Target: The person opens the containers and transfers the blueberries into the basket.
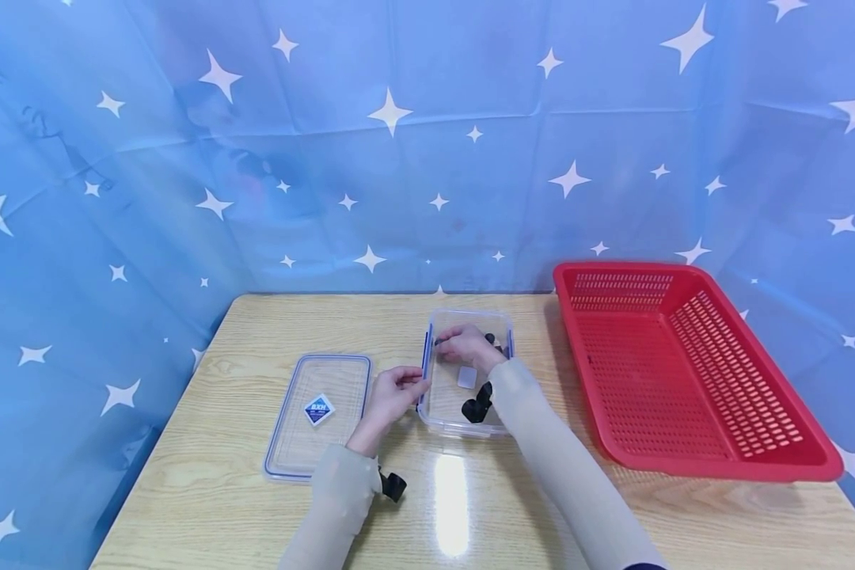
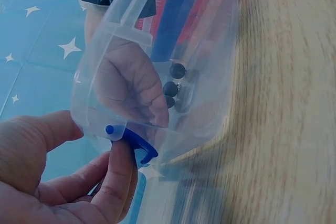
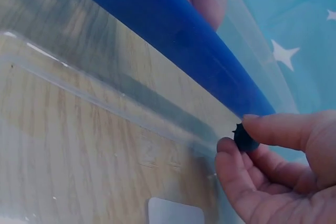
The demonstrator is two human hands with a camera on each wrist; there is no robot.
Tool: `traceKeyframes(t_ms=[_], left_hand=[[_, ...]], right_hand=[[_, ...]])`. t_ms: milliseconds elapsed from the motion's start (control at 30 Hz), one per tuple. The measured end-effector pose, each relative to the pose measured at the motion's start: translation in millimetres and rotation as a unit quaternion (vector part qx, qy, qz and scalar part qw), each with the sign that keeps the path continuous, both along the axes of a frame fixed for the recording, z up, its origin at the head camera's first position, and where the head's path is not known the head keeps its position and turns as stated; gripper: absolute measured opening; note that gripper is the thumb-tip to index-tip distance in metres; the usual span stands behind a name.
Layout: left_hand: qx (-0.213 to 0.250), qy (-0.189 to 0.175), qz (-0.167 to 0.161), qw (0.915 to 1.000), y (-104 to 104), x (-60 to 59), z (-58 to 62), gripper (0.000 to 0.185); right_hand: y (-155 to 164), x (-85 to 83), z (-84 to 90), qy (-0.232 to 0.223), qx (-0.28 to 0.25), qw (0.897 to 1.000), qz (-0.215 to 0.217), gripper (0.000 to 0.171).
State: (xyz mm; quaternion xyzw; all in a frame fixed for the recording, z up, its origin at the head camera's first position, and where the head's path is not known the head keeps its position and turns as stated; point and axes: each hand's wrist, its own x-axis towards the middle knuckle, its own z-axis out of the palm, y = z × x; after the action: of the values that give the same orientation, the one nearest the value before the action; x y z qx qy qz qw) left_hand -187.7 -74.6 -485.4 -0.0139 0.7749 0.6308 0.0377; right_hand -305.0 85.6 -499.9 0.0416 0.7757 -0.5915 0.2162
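A clear plastic container point(image 1: 447, 418) with blue side clips stands in the middle of the wooden table point(image 1: 221, 491). My left hand point(image 1: 393, 393) holds its left side, thumb and fingers pinching the blue clip point(image 2: 134, 144). My right hand point(image 1: 463, 343) reaches inside the container and pinches a small black piece point(image 3: 243, 138) between thumb and forefinger, close to the left wall. A few more small black pieces point(image 2: 175, 85) lie at the container's far end. A white square point(image 3: 175, 213) lies on its floor.
The container's clear lid point(image 1: 318, 412), with a blue-edged rim and a diamond label, lies flat left of my left hand. A large red mesh basket point(image 1: 684, 372) takes up the table's right side. A starry blue cloth hangs behind and at both sides.
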Motion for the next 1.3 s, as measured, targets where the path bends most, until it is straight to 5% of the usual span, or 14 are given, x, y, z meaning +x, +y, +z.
traceKeyframes(t_ms=[300,600,1300], left_hand=[[-0.002,-0.005,-0.003,1.0,0,1.3,0.2,0.029],[-0.003,-0.003,-0.001,1.0,1,1.7,-1.1,0.028],[-0.013,-0.009,-0.001,0.9999,-1,2.2,-0.1,0.029]], right_hand=[[1,24.8,43.4,0.064,0.036,0.997,-0.005,0.033],[8,35.0,66.9,0.11,-0.026,0.994,-0.013,0.033],[50,55.0,109.3,0.174,-0.027,0.984,-0.026,0.035]])
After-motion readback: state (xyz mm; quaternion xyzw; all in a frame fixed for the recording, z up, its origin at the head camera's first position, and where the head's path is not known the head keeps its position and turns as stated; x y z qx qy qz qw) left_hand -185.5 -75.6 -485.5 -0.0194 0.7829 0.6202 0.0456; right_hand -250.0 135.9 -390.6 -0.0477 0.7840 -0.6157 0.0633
